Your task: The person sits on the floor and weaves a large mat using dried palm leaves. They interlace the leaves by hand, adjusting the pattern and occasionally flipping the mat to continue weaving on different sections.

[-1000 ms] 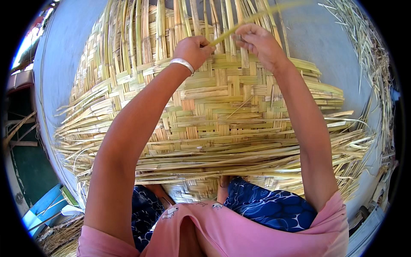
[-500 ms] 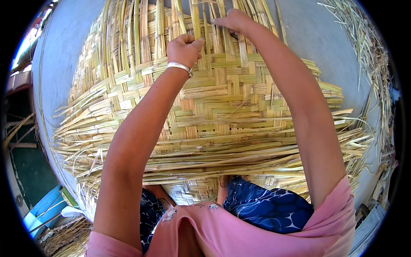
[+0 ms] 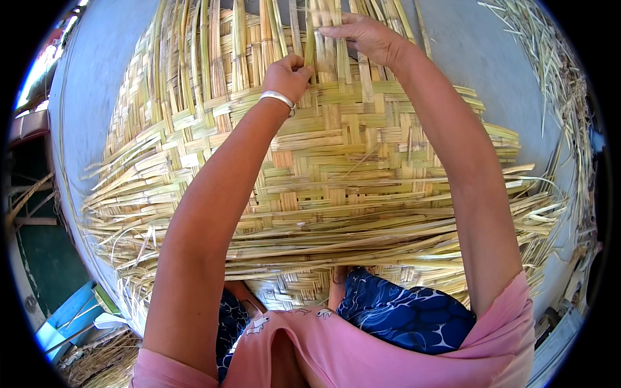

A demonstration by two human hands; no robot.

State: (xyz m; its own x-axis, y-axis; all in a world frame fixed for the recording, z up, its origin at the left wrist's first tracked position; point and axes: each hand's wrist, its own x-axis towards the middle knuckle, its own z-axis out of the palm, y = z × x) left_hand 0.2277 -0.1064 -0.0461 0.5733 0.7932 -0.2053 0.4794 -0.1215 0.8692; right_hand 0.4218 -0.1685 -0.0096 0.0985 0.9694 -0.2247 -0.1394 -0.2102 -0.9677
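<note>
A half-woven mat of flat, yellow-green split-cane strips is spread out before me. Its crosswise strips interlace with lengthwise ones, whose loose ends run toward the far edge. My left hand, with a white bangle at the wrist, is closed and pinches an upright green strip where the weave ends. Just beyond and to the right, my right hand has its thumb in front of a few upright strips, its other fingers partly hidden behind them. The tops of those strips are blurred.
Loose long strips lie across the near part of the mat, close to my legs. A heap of shredded strips lines the right side of the grey floor. At the lower left is a blue object beside dry straw.
My left hand has shifted slightly right, onto the green strip. My right hand has moved a little right and nearer, its fingers changing from a pointing pose to a grasp around the upright strips.
</note>
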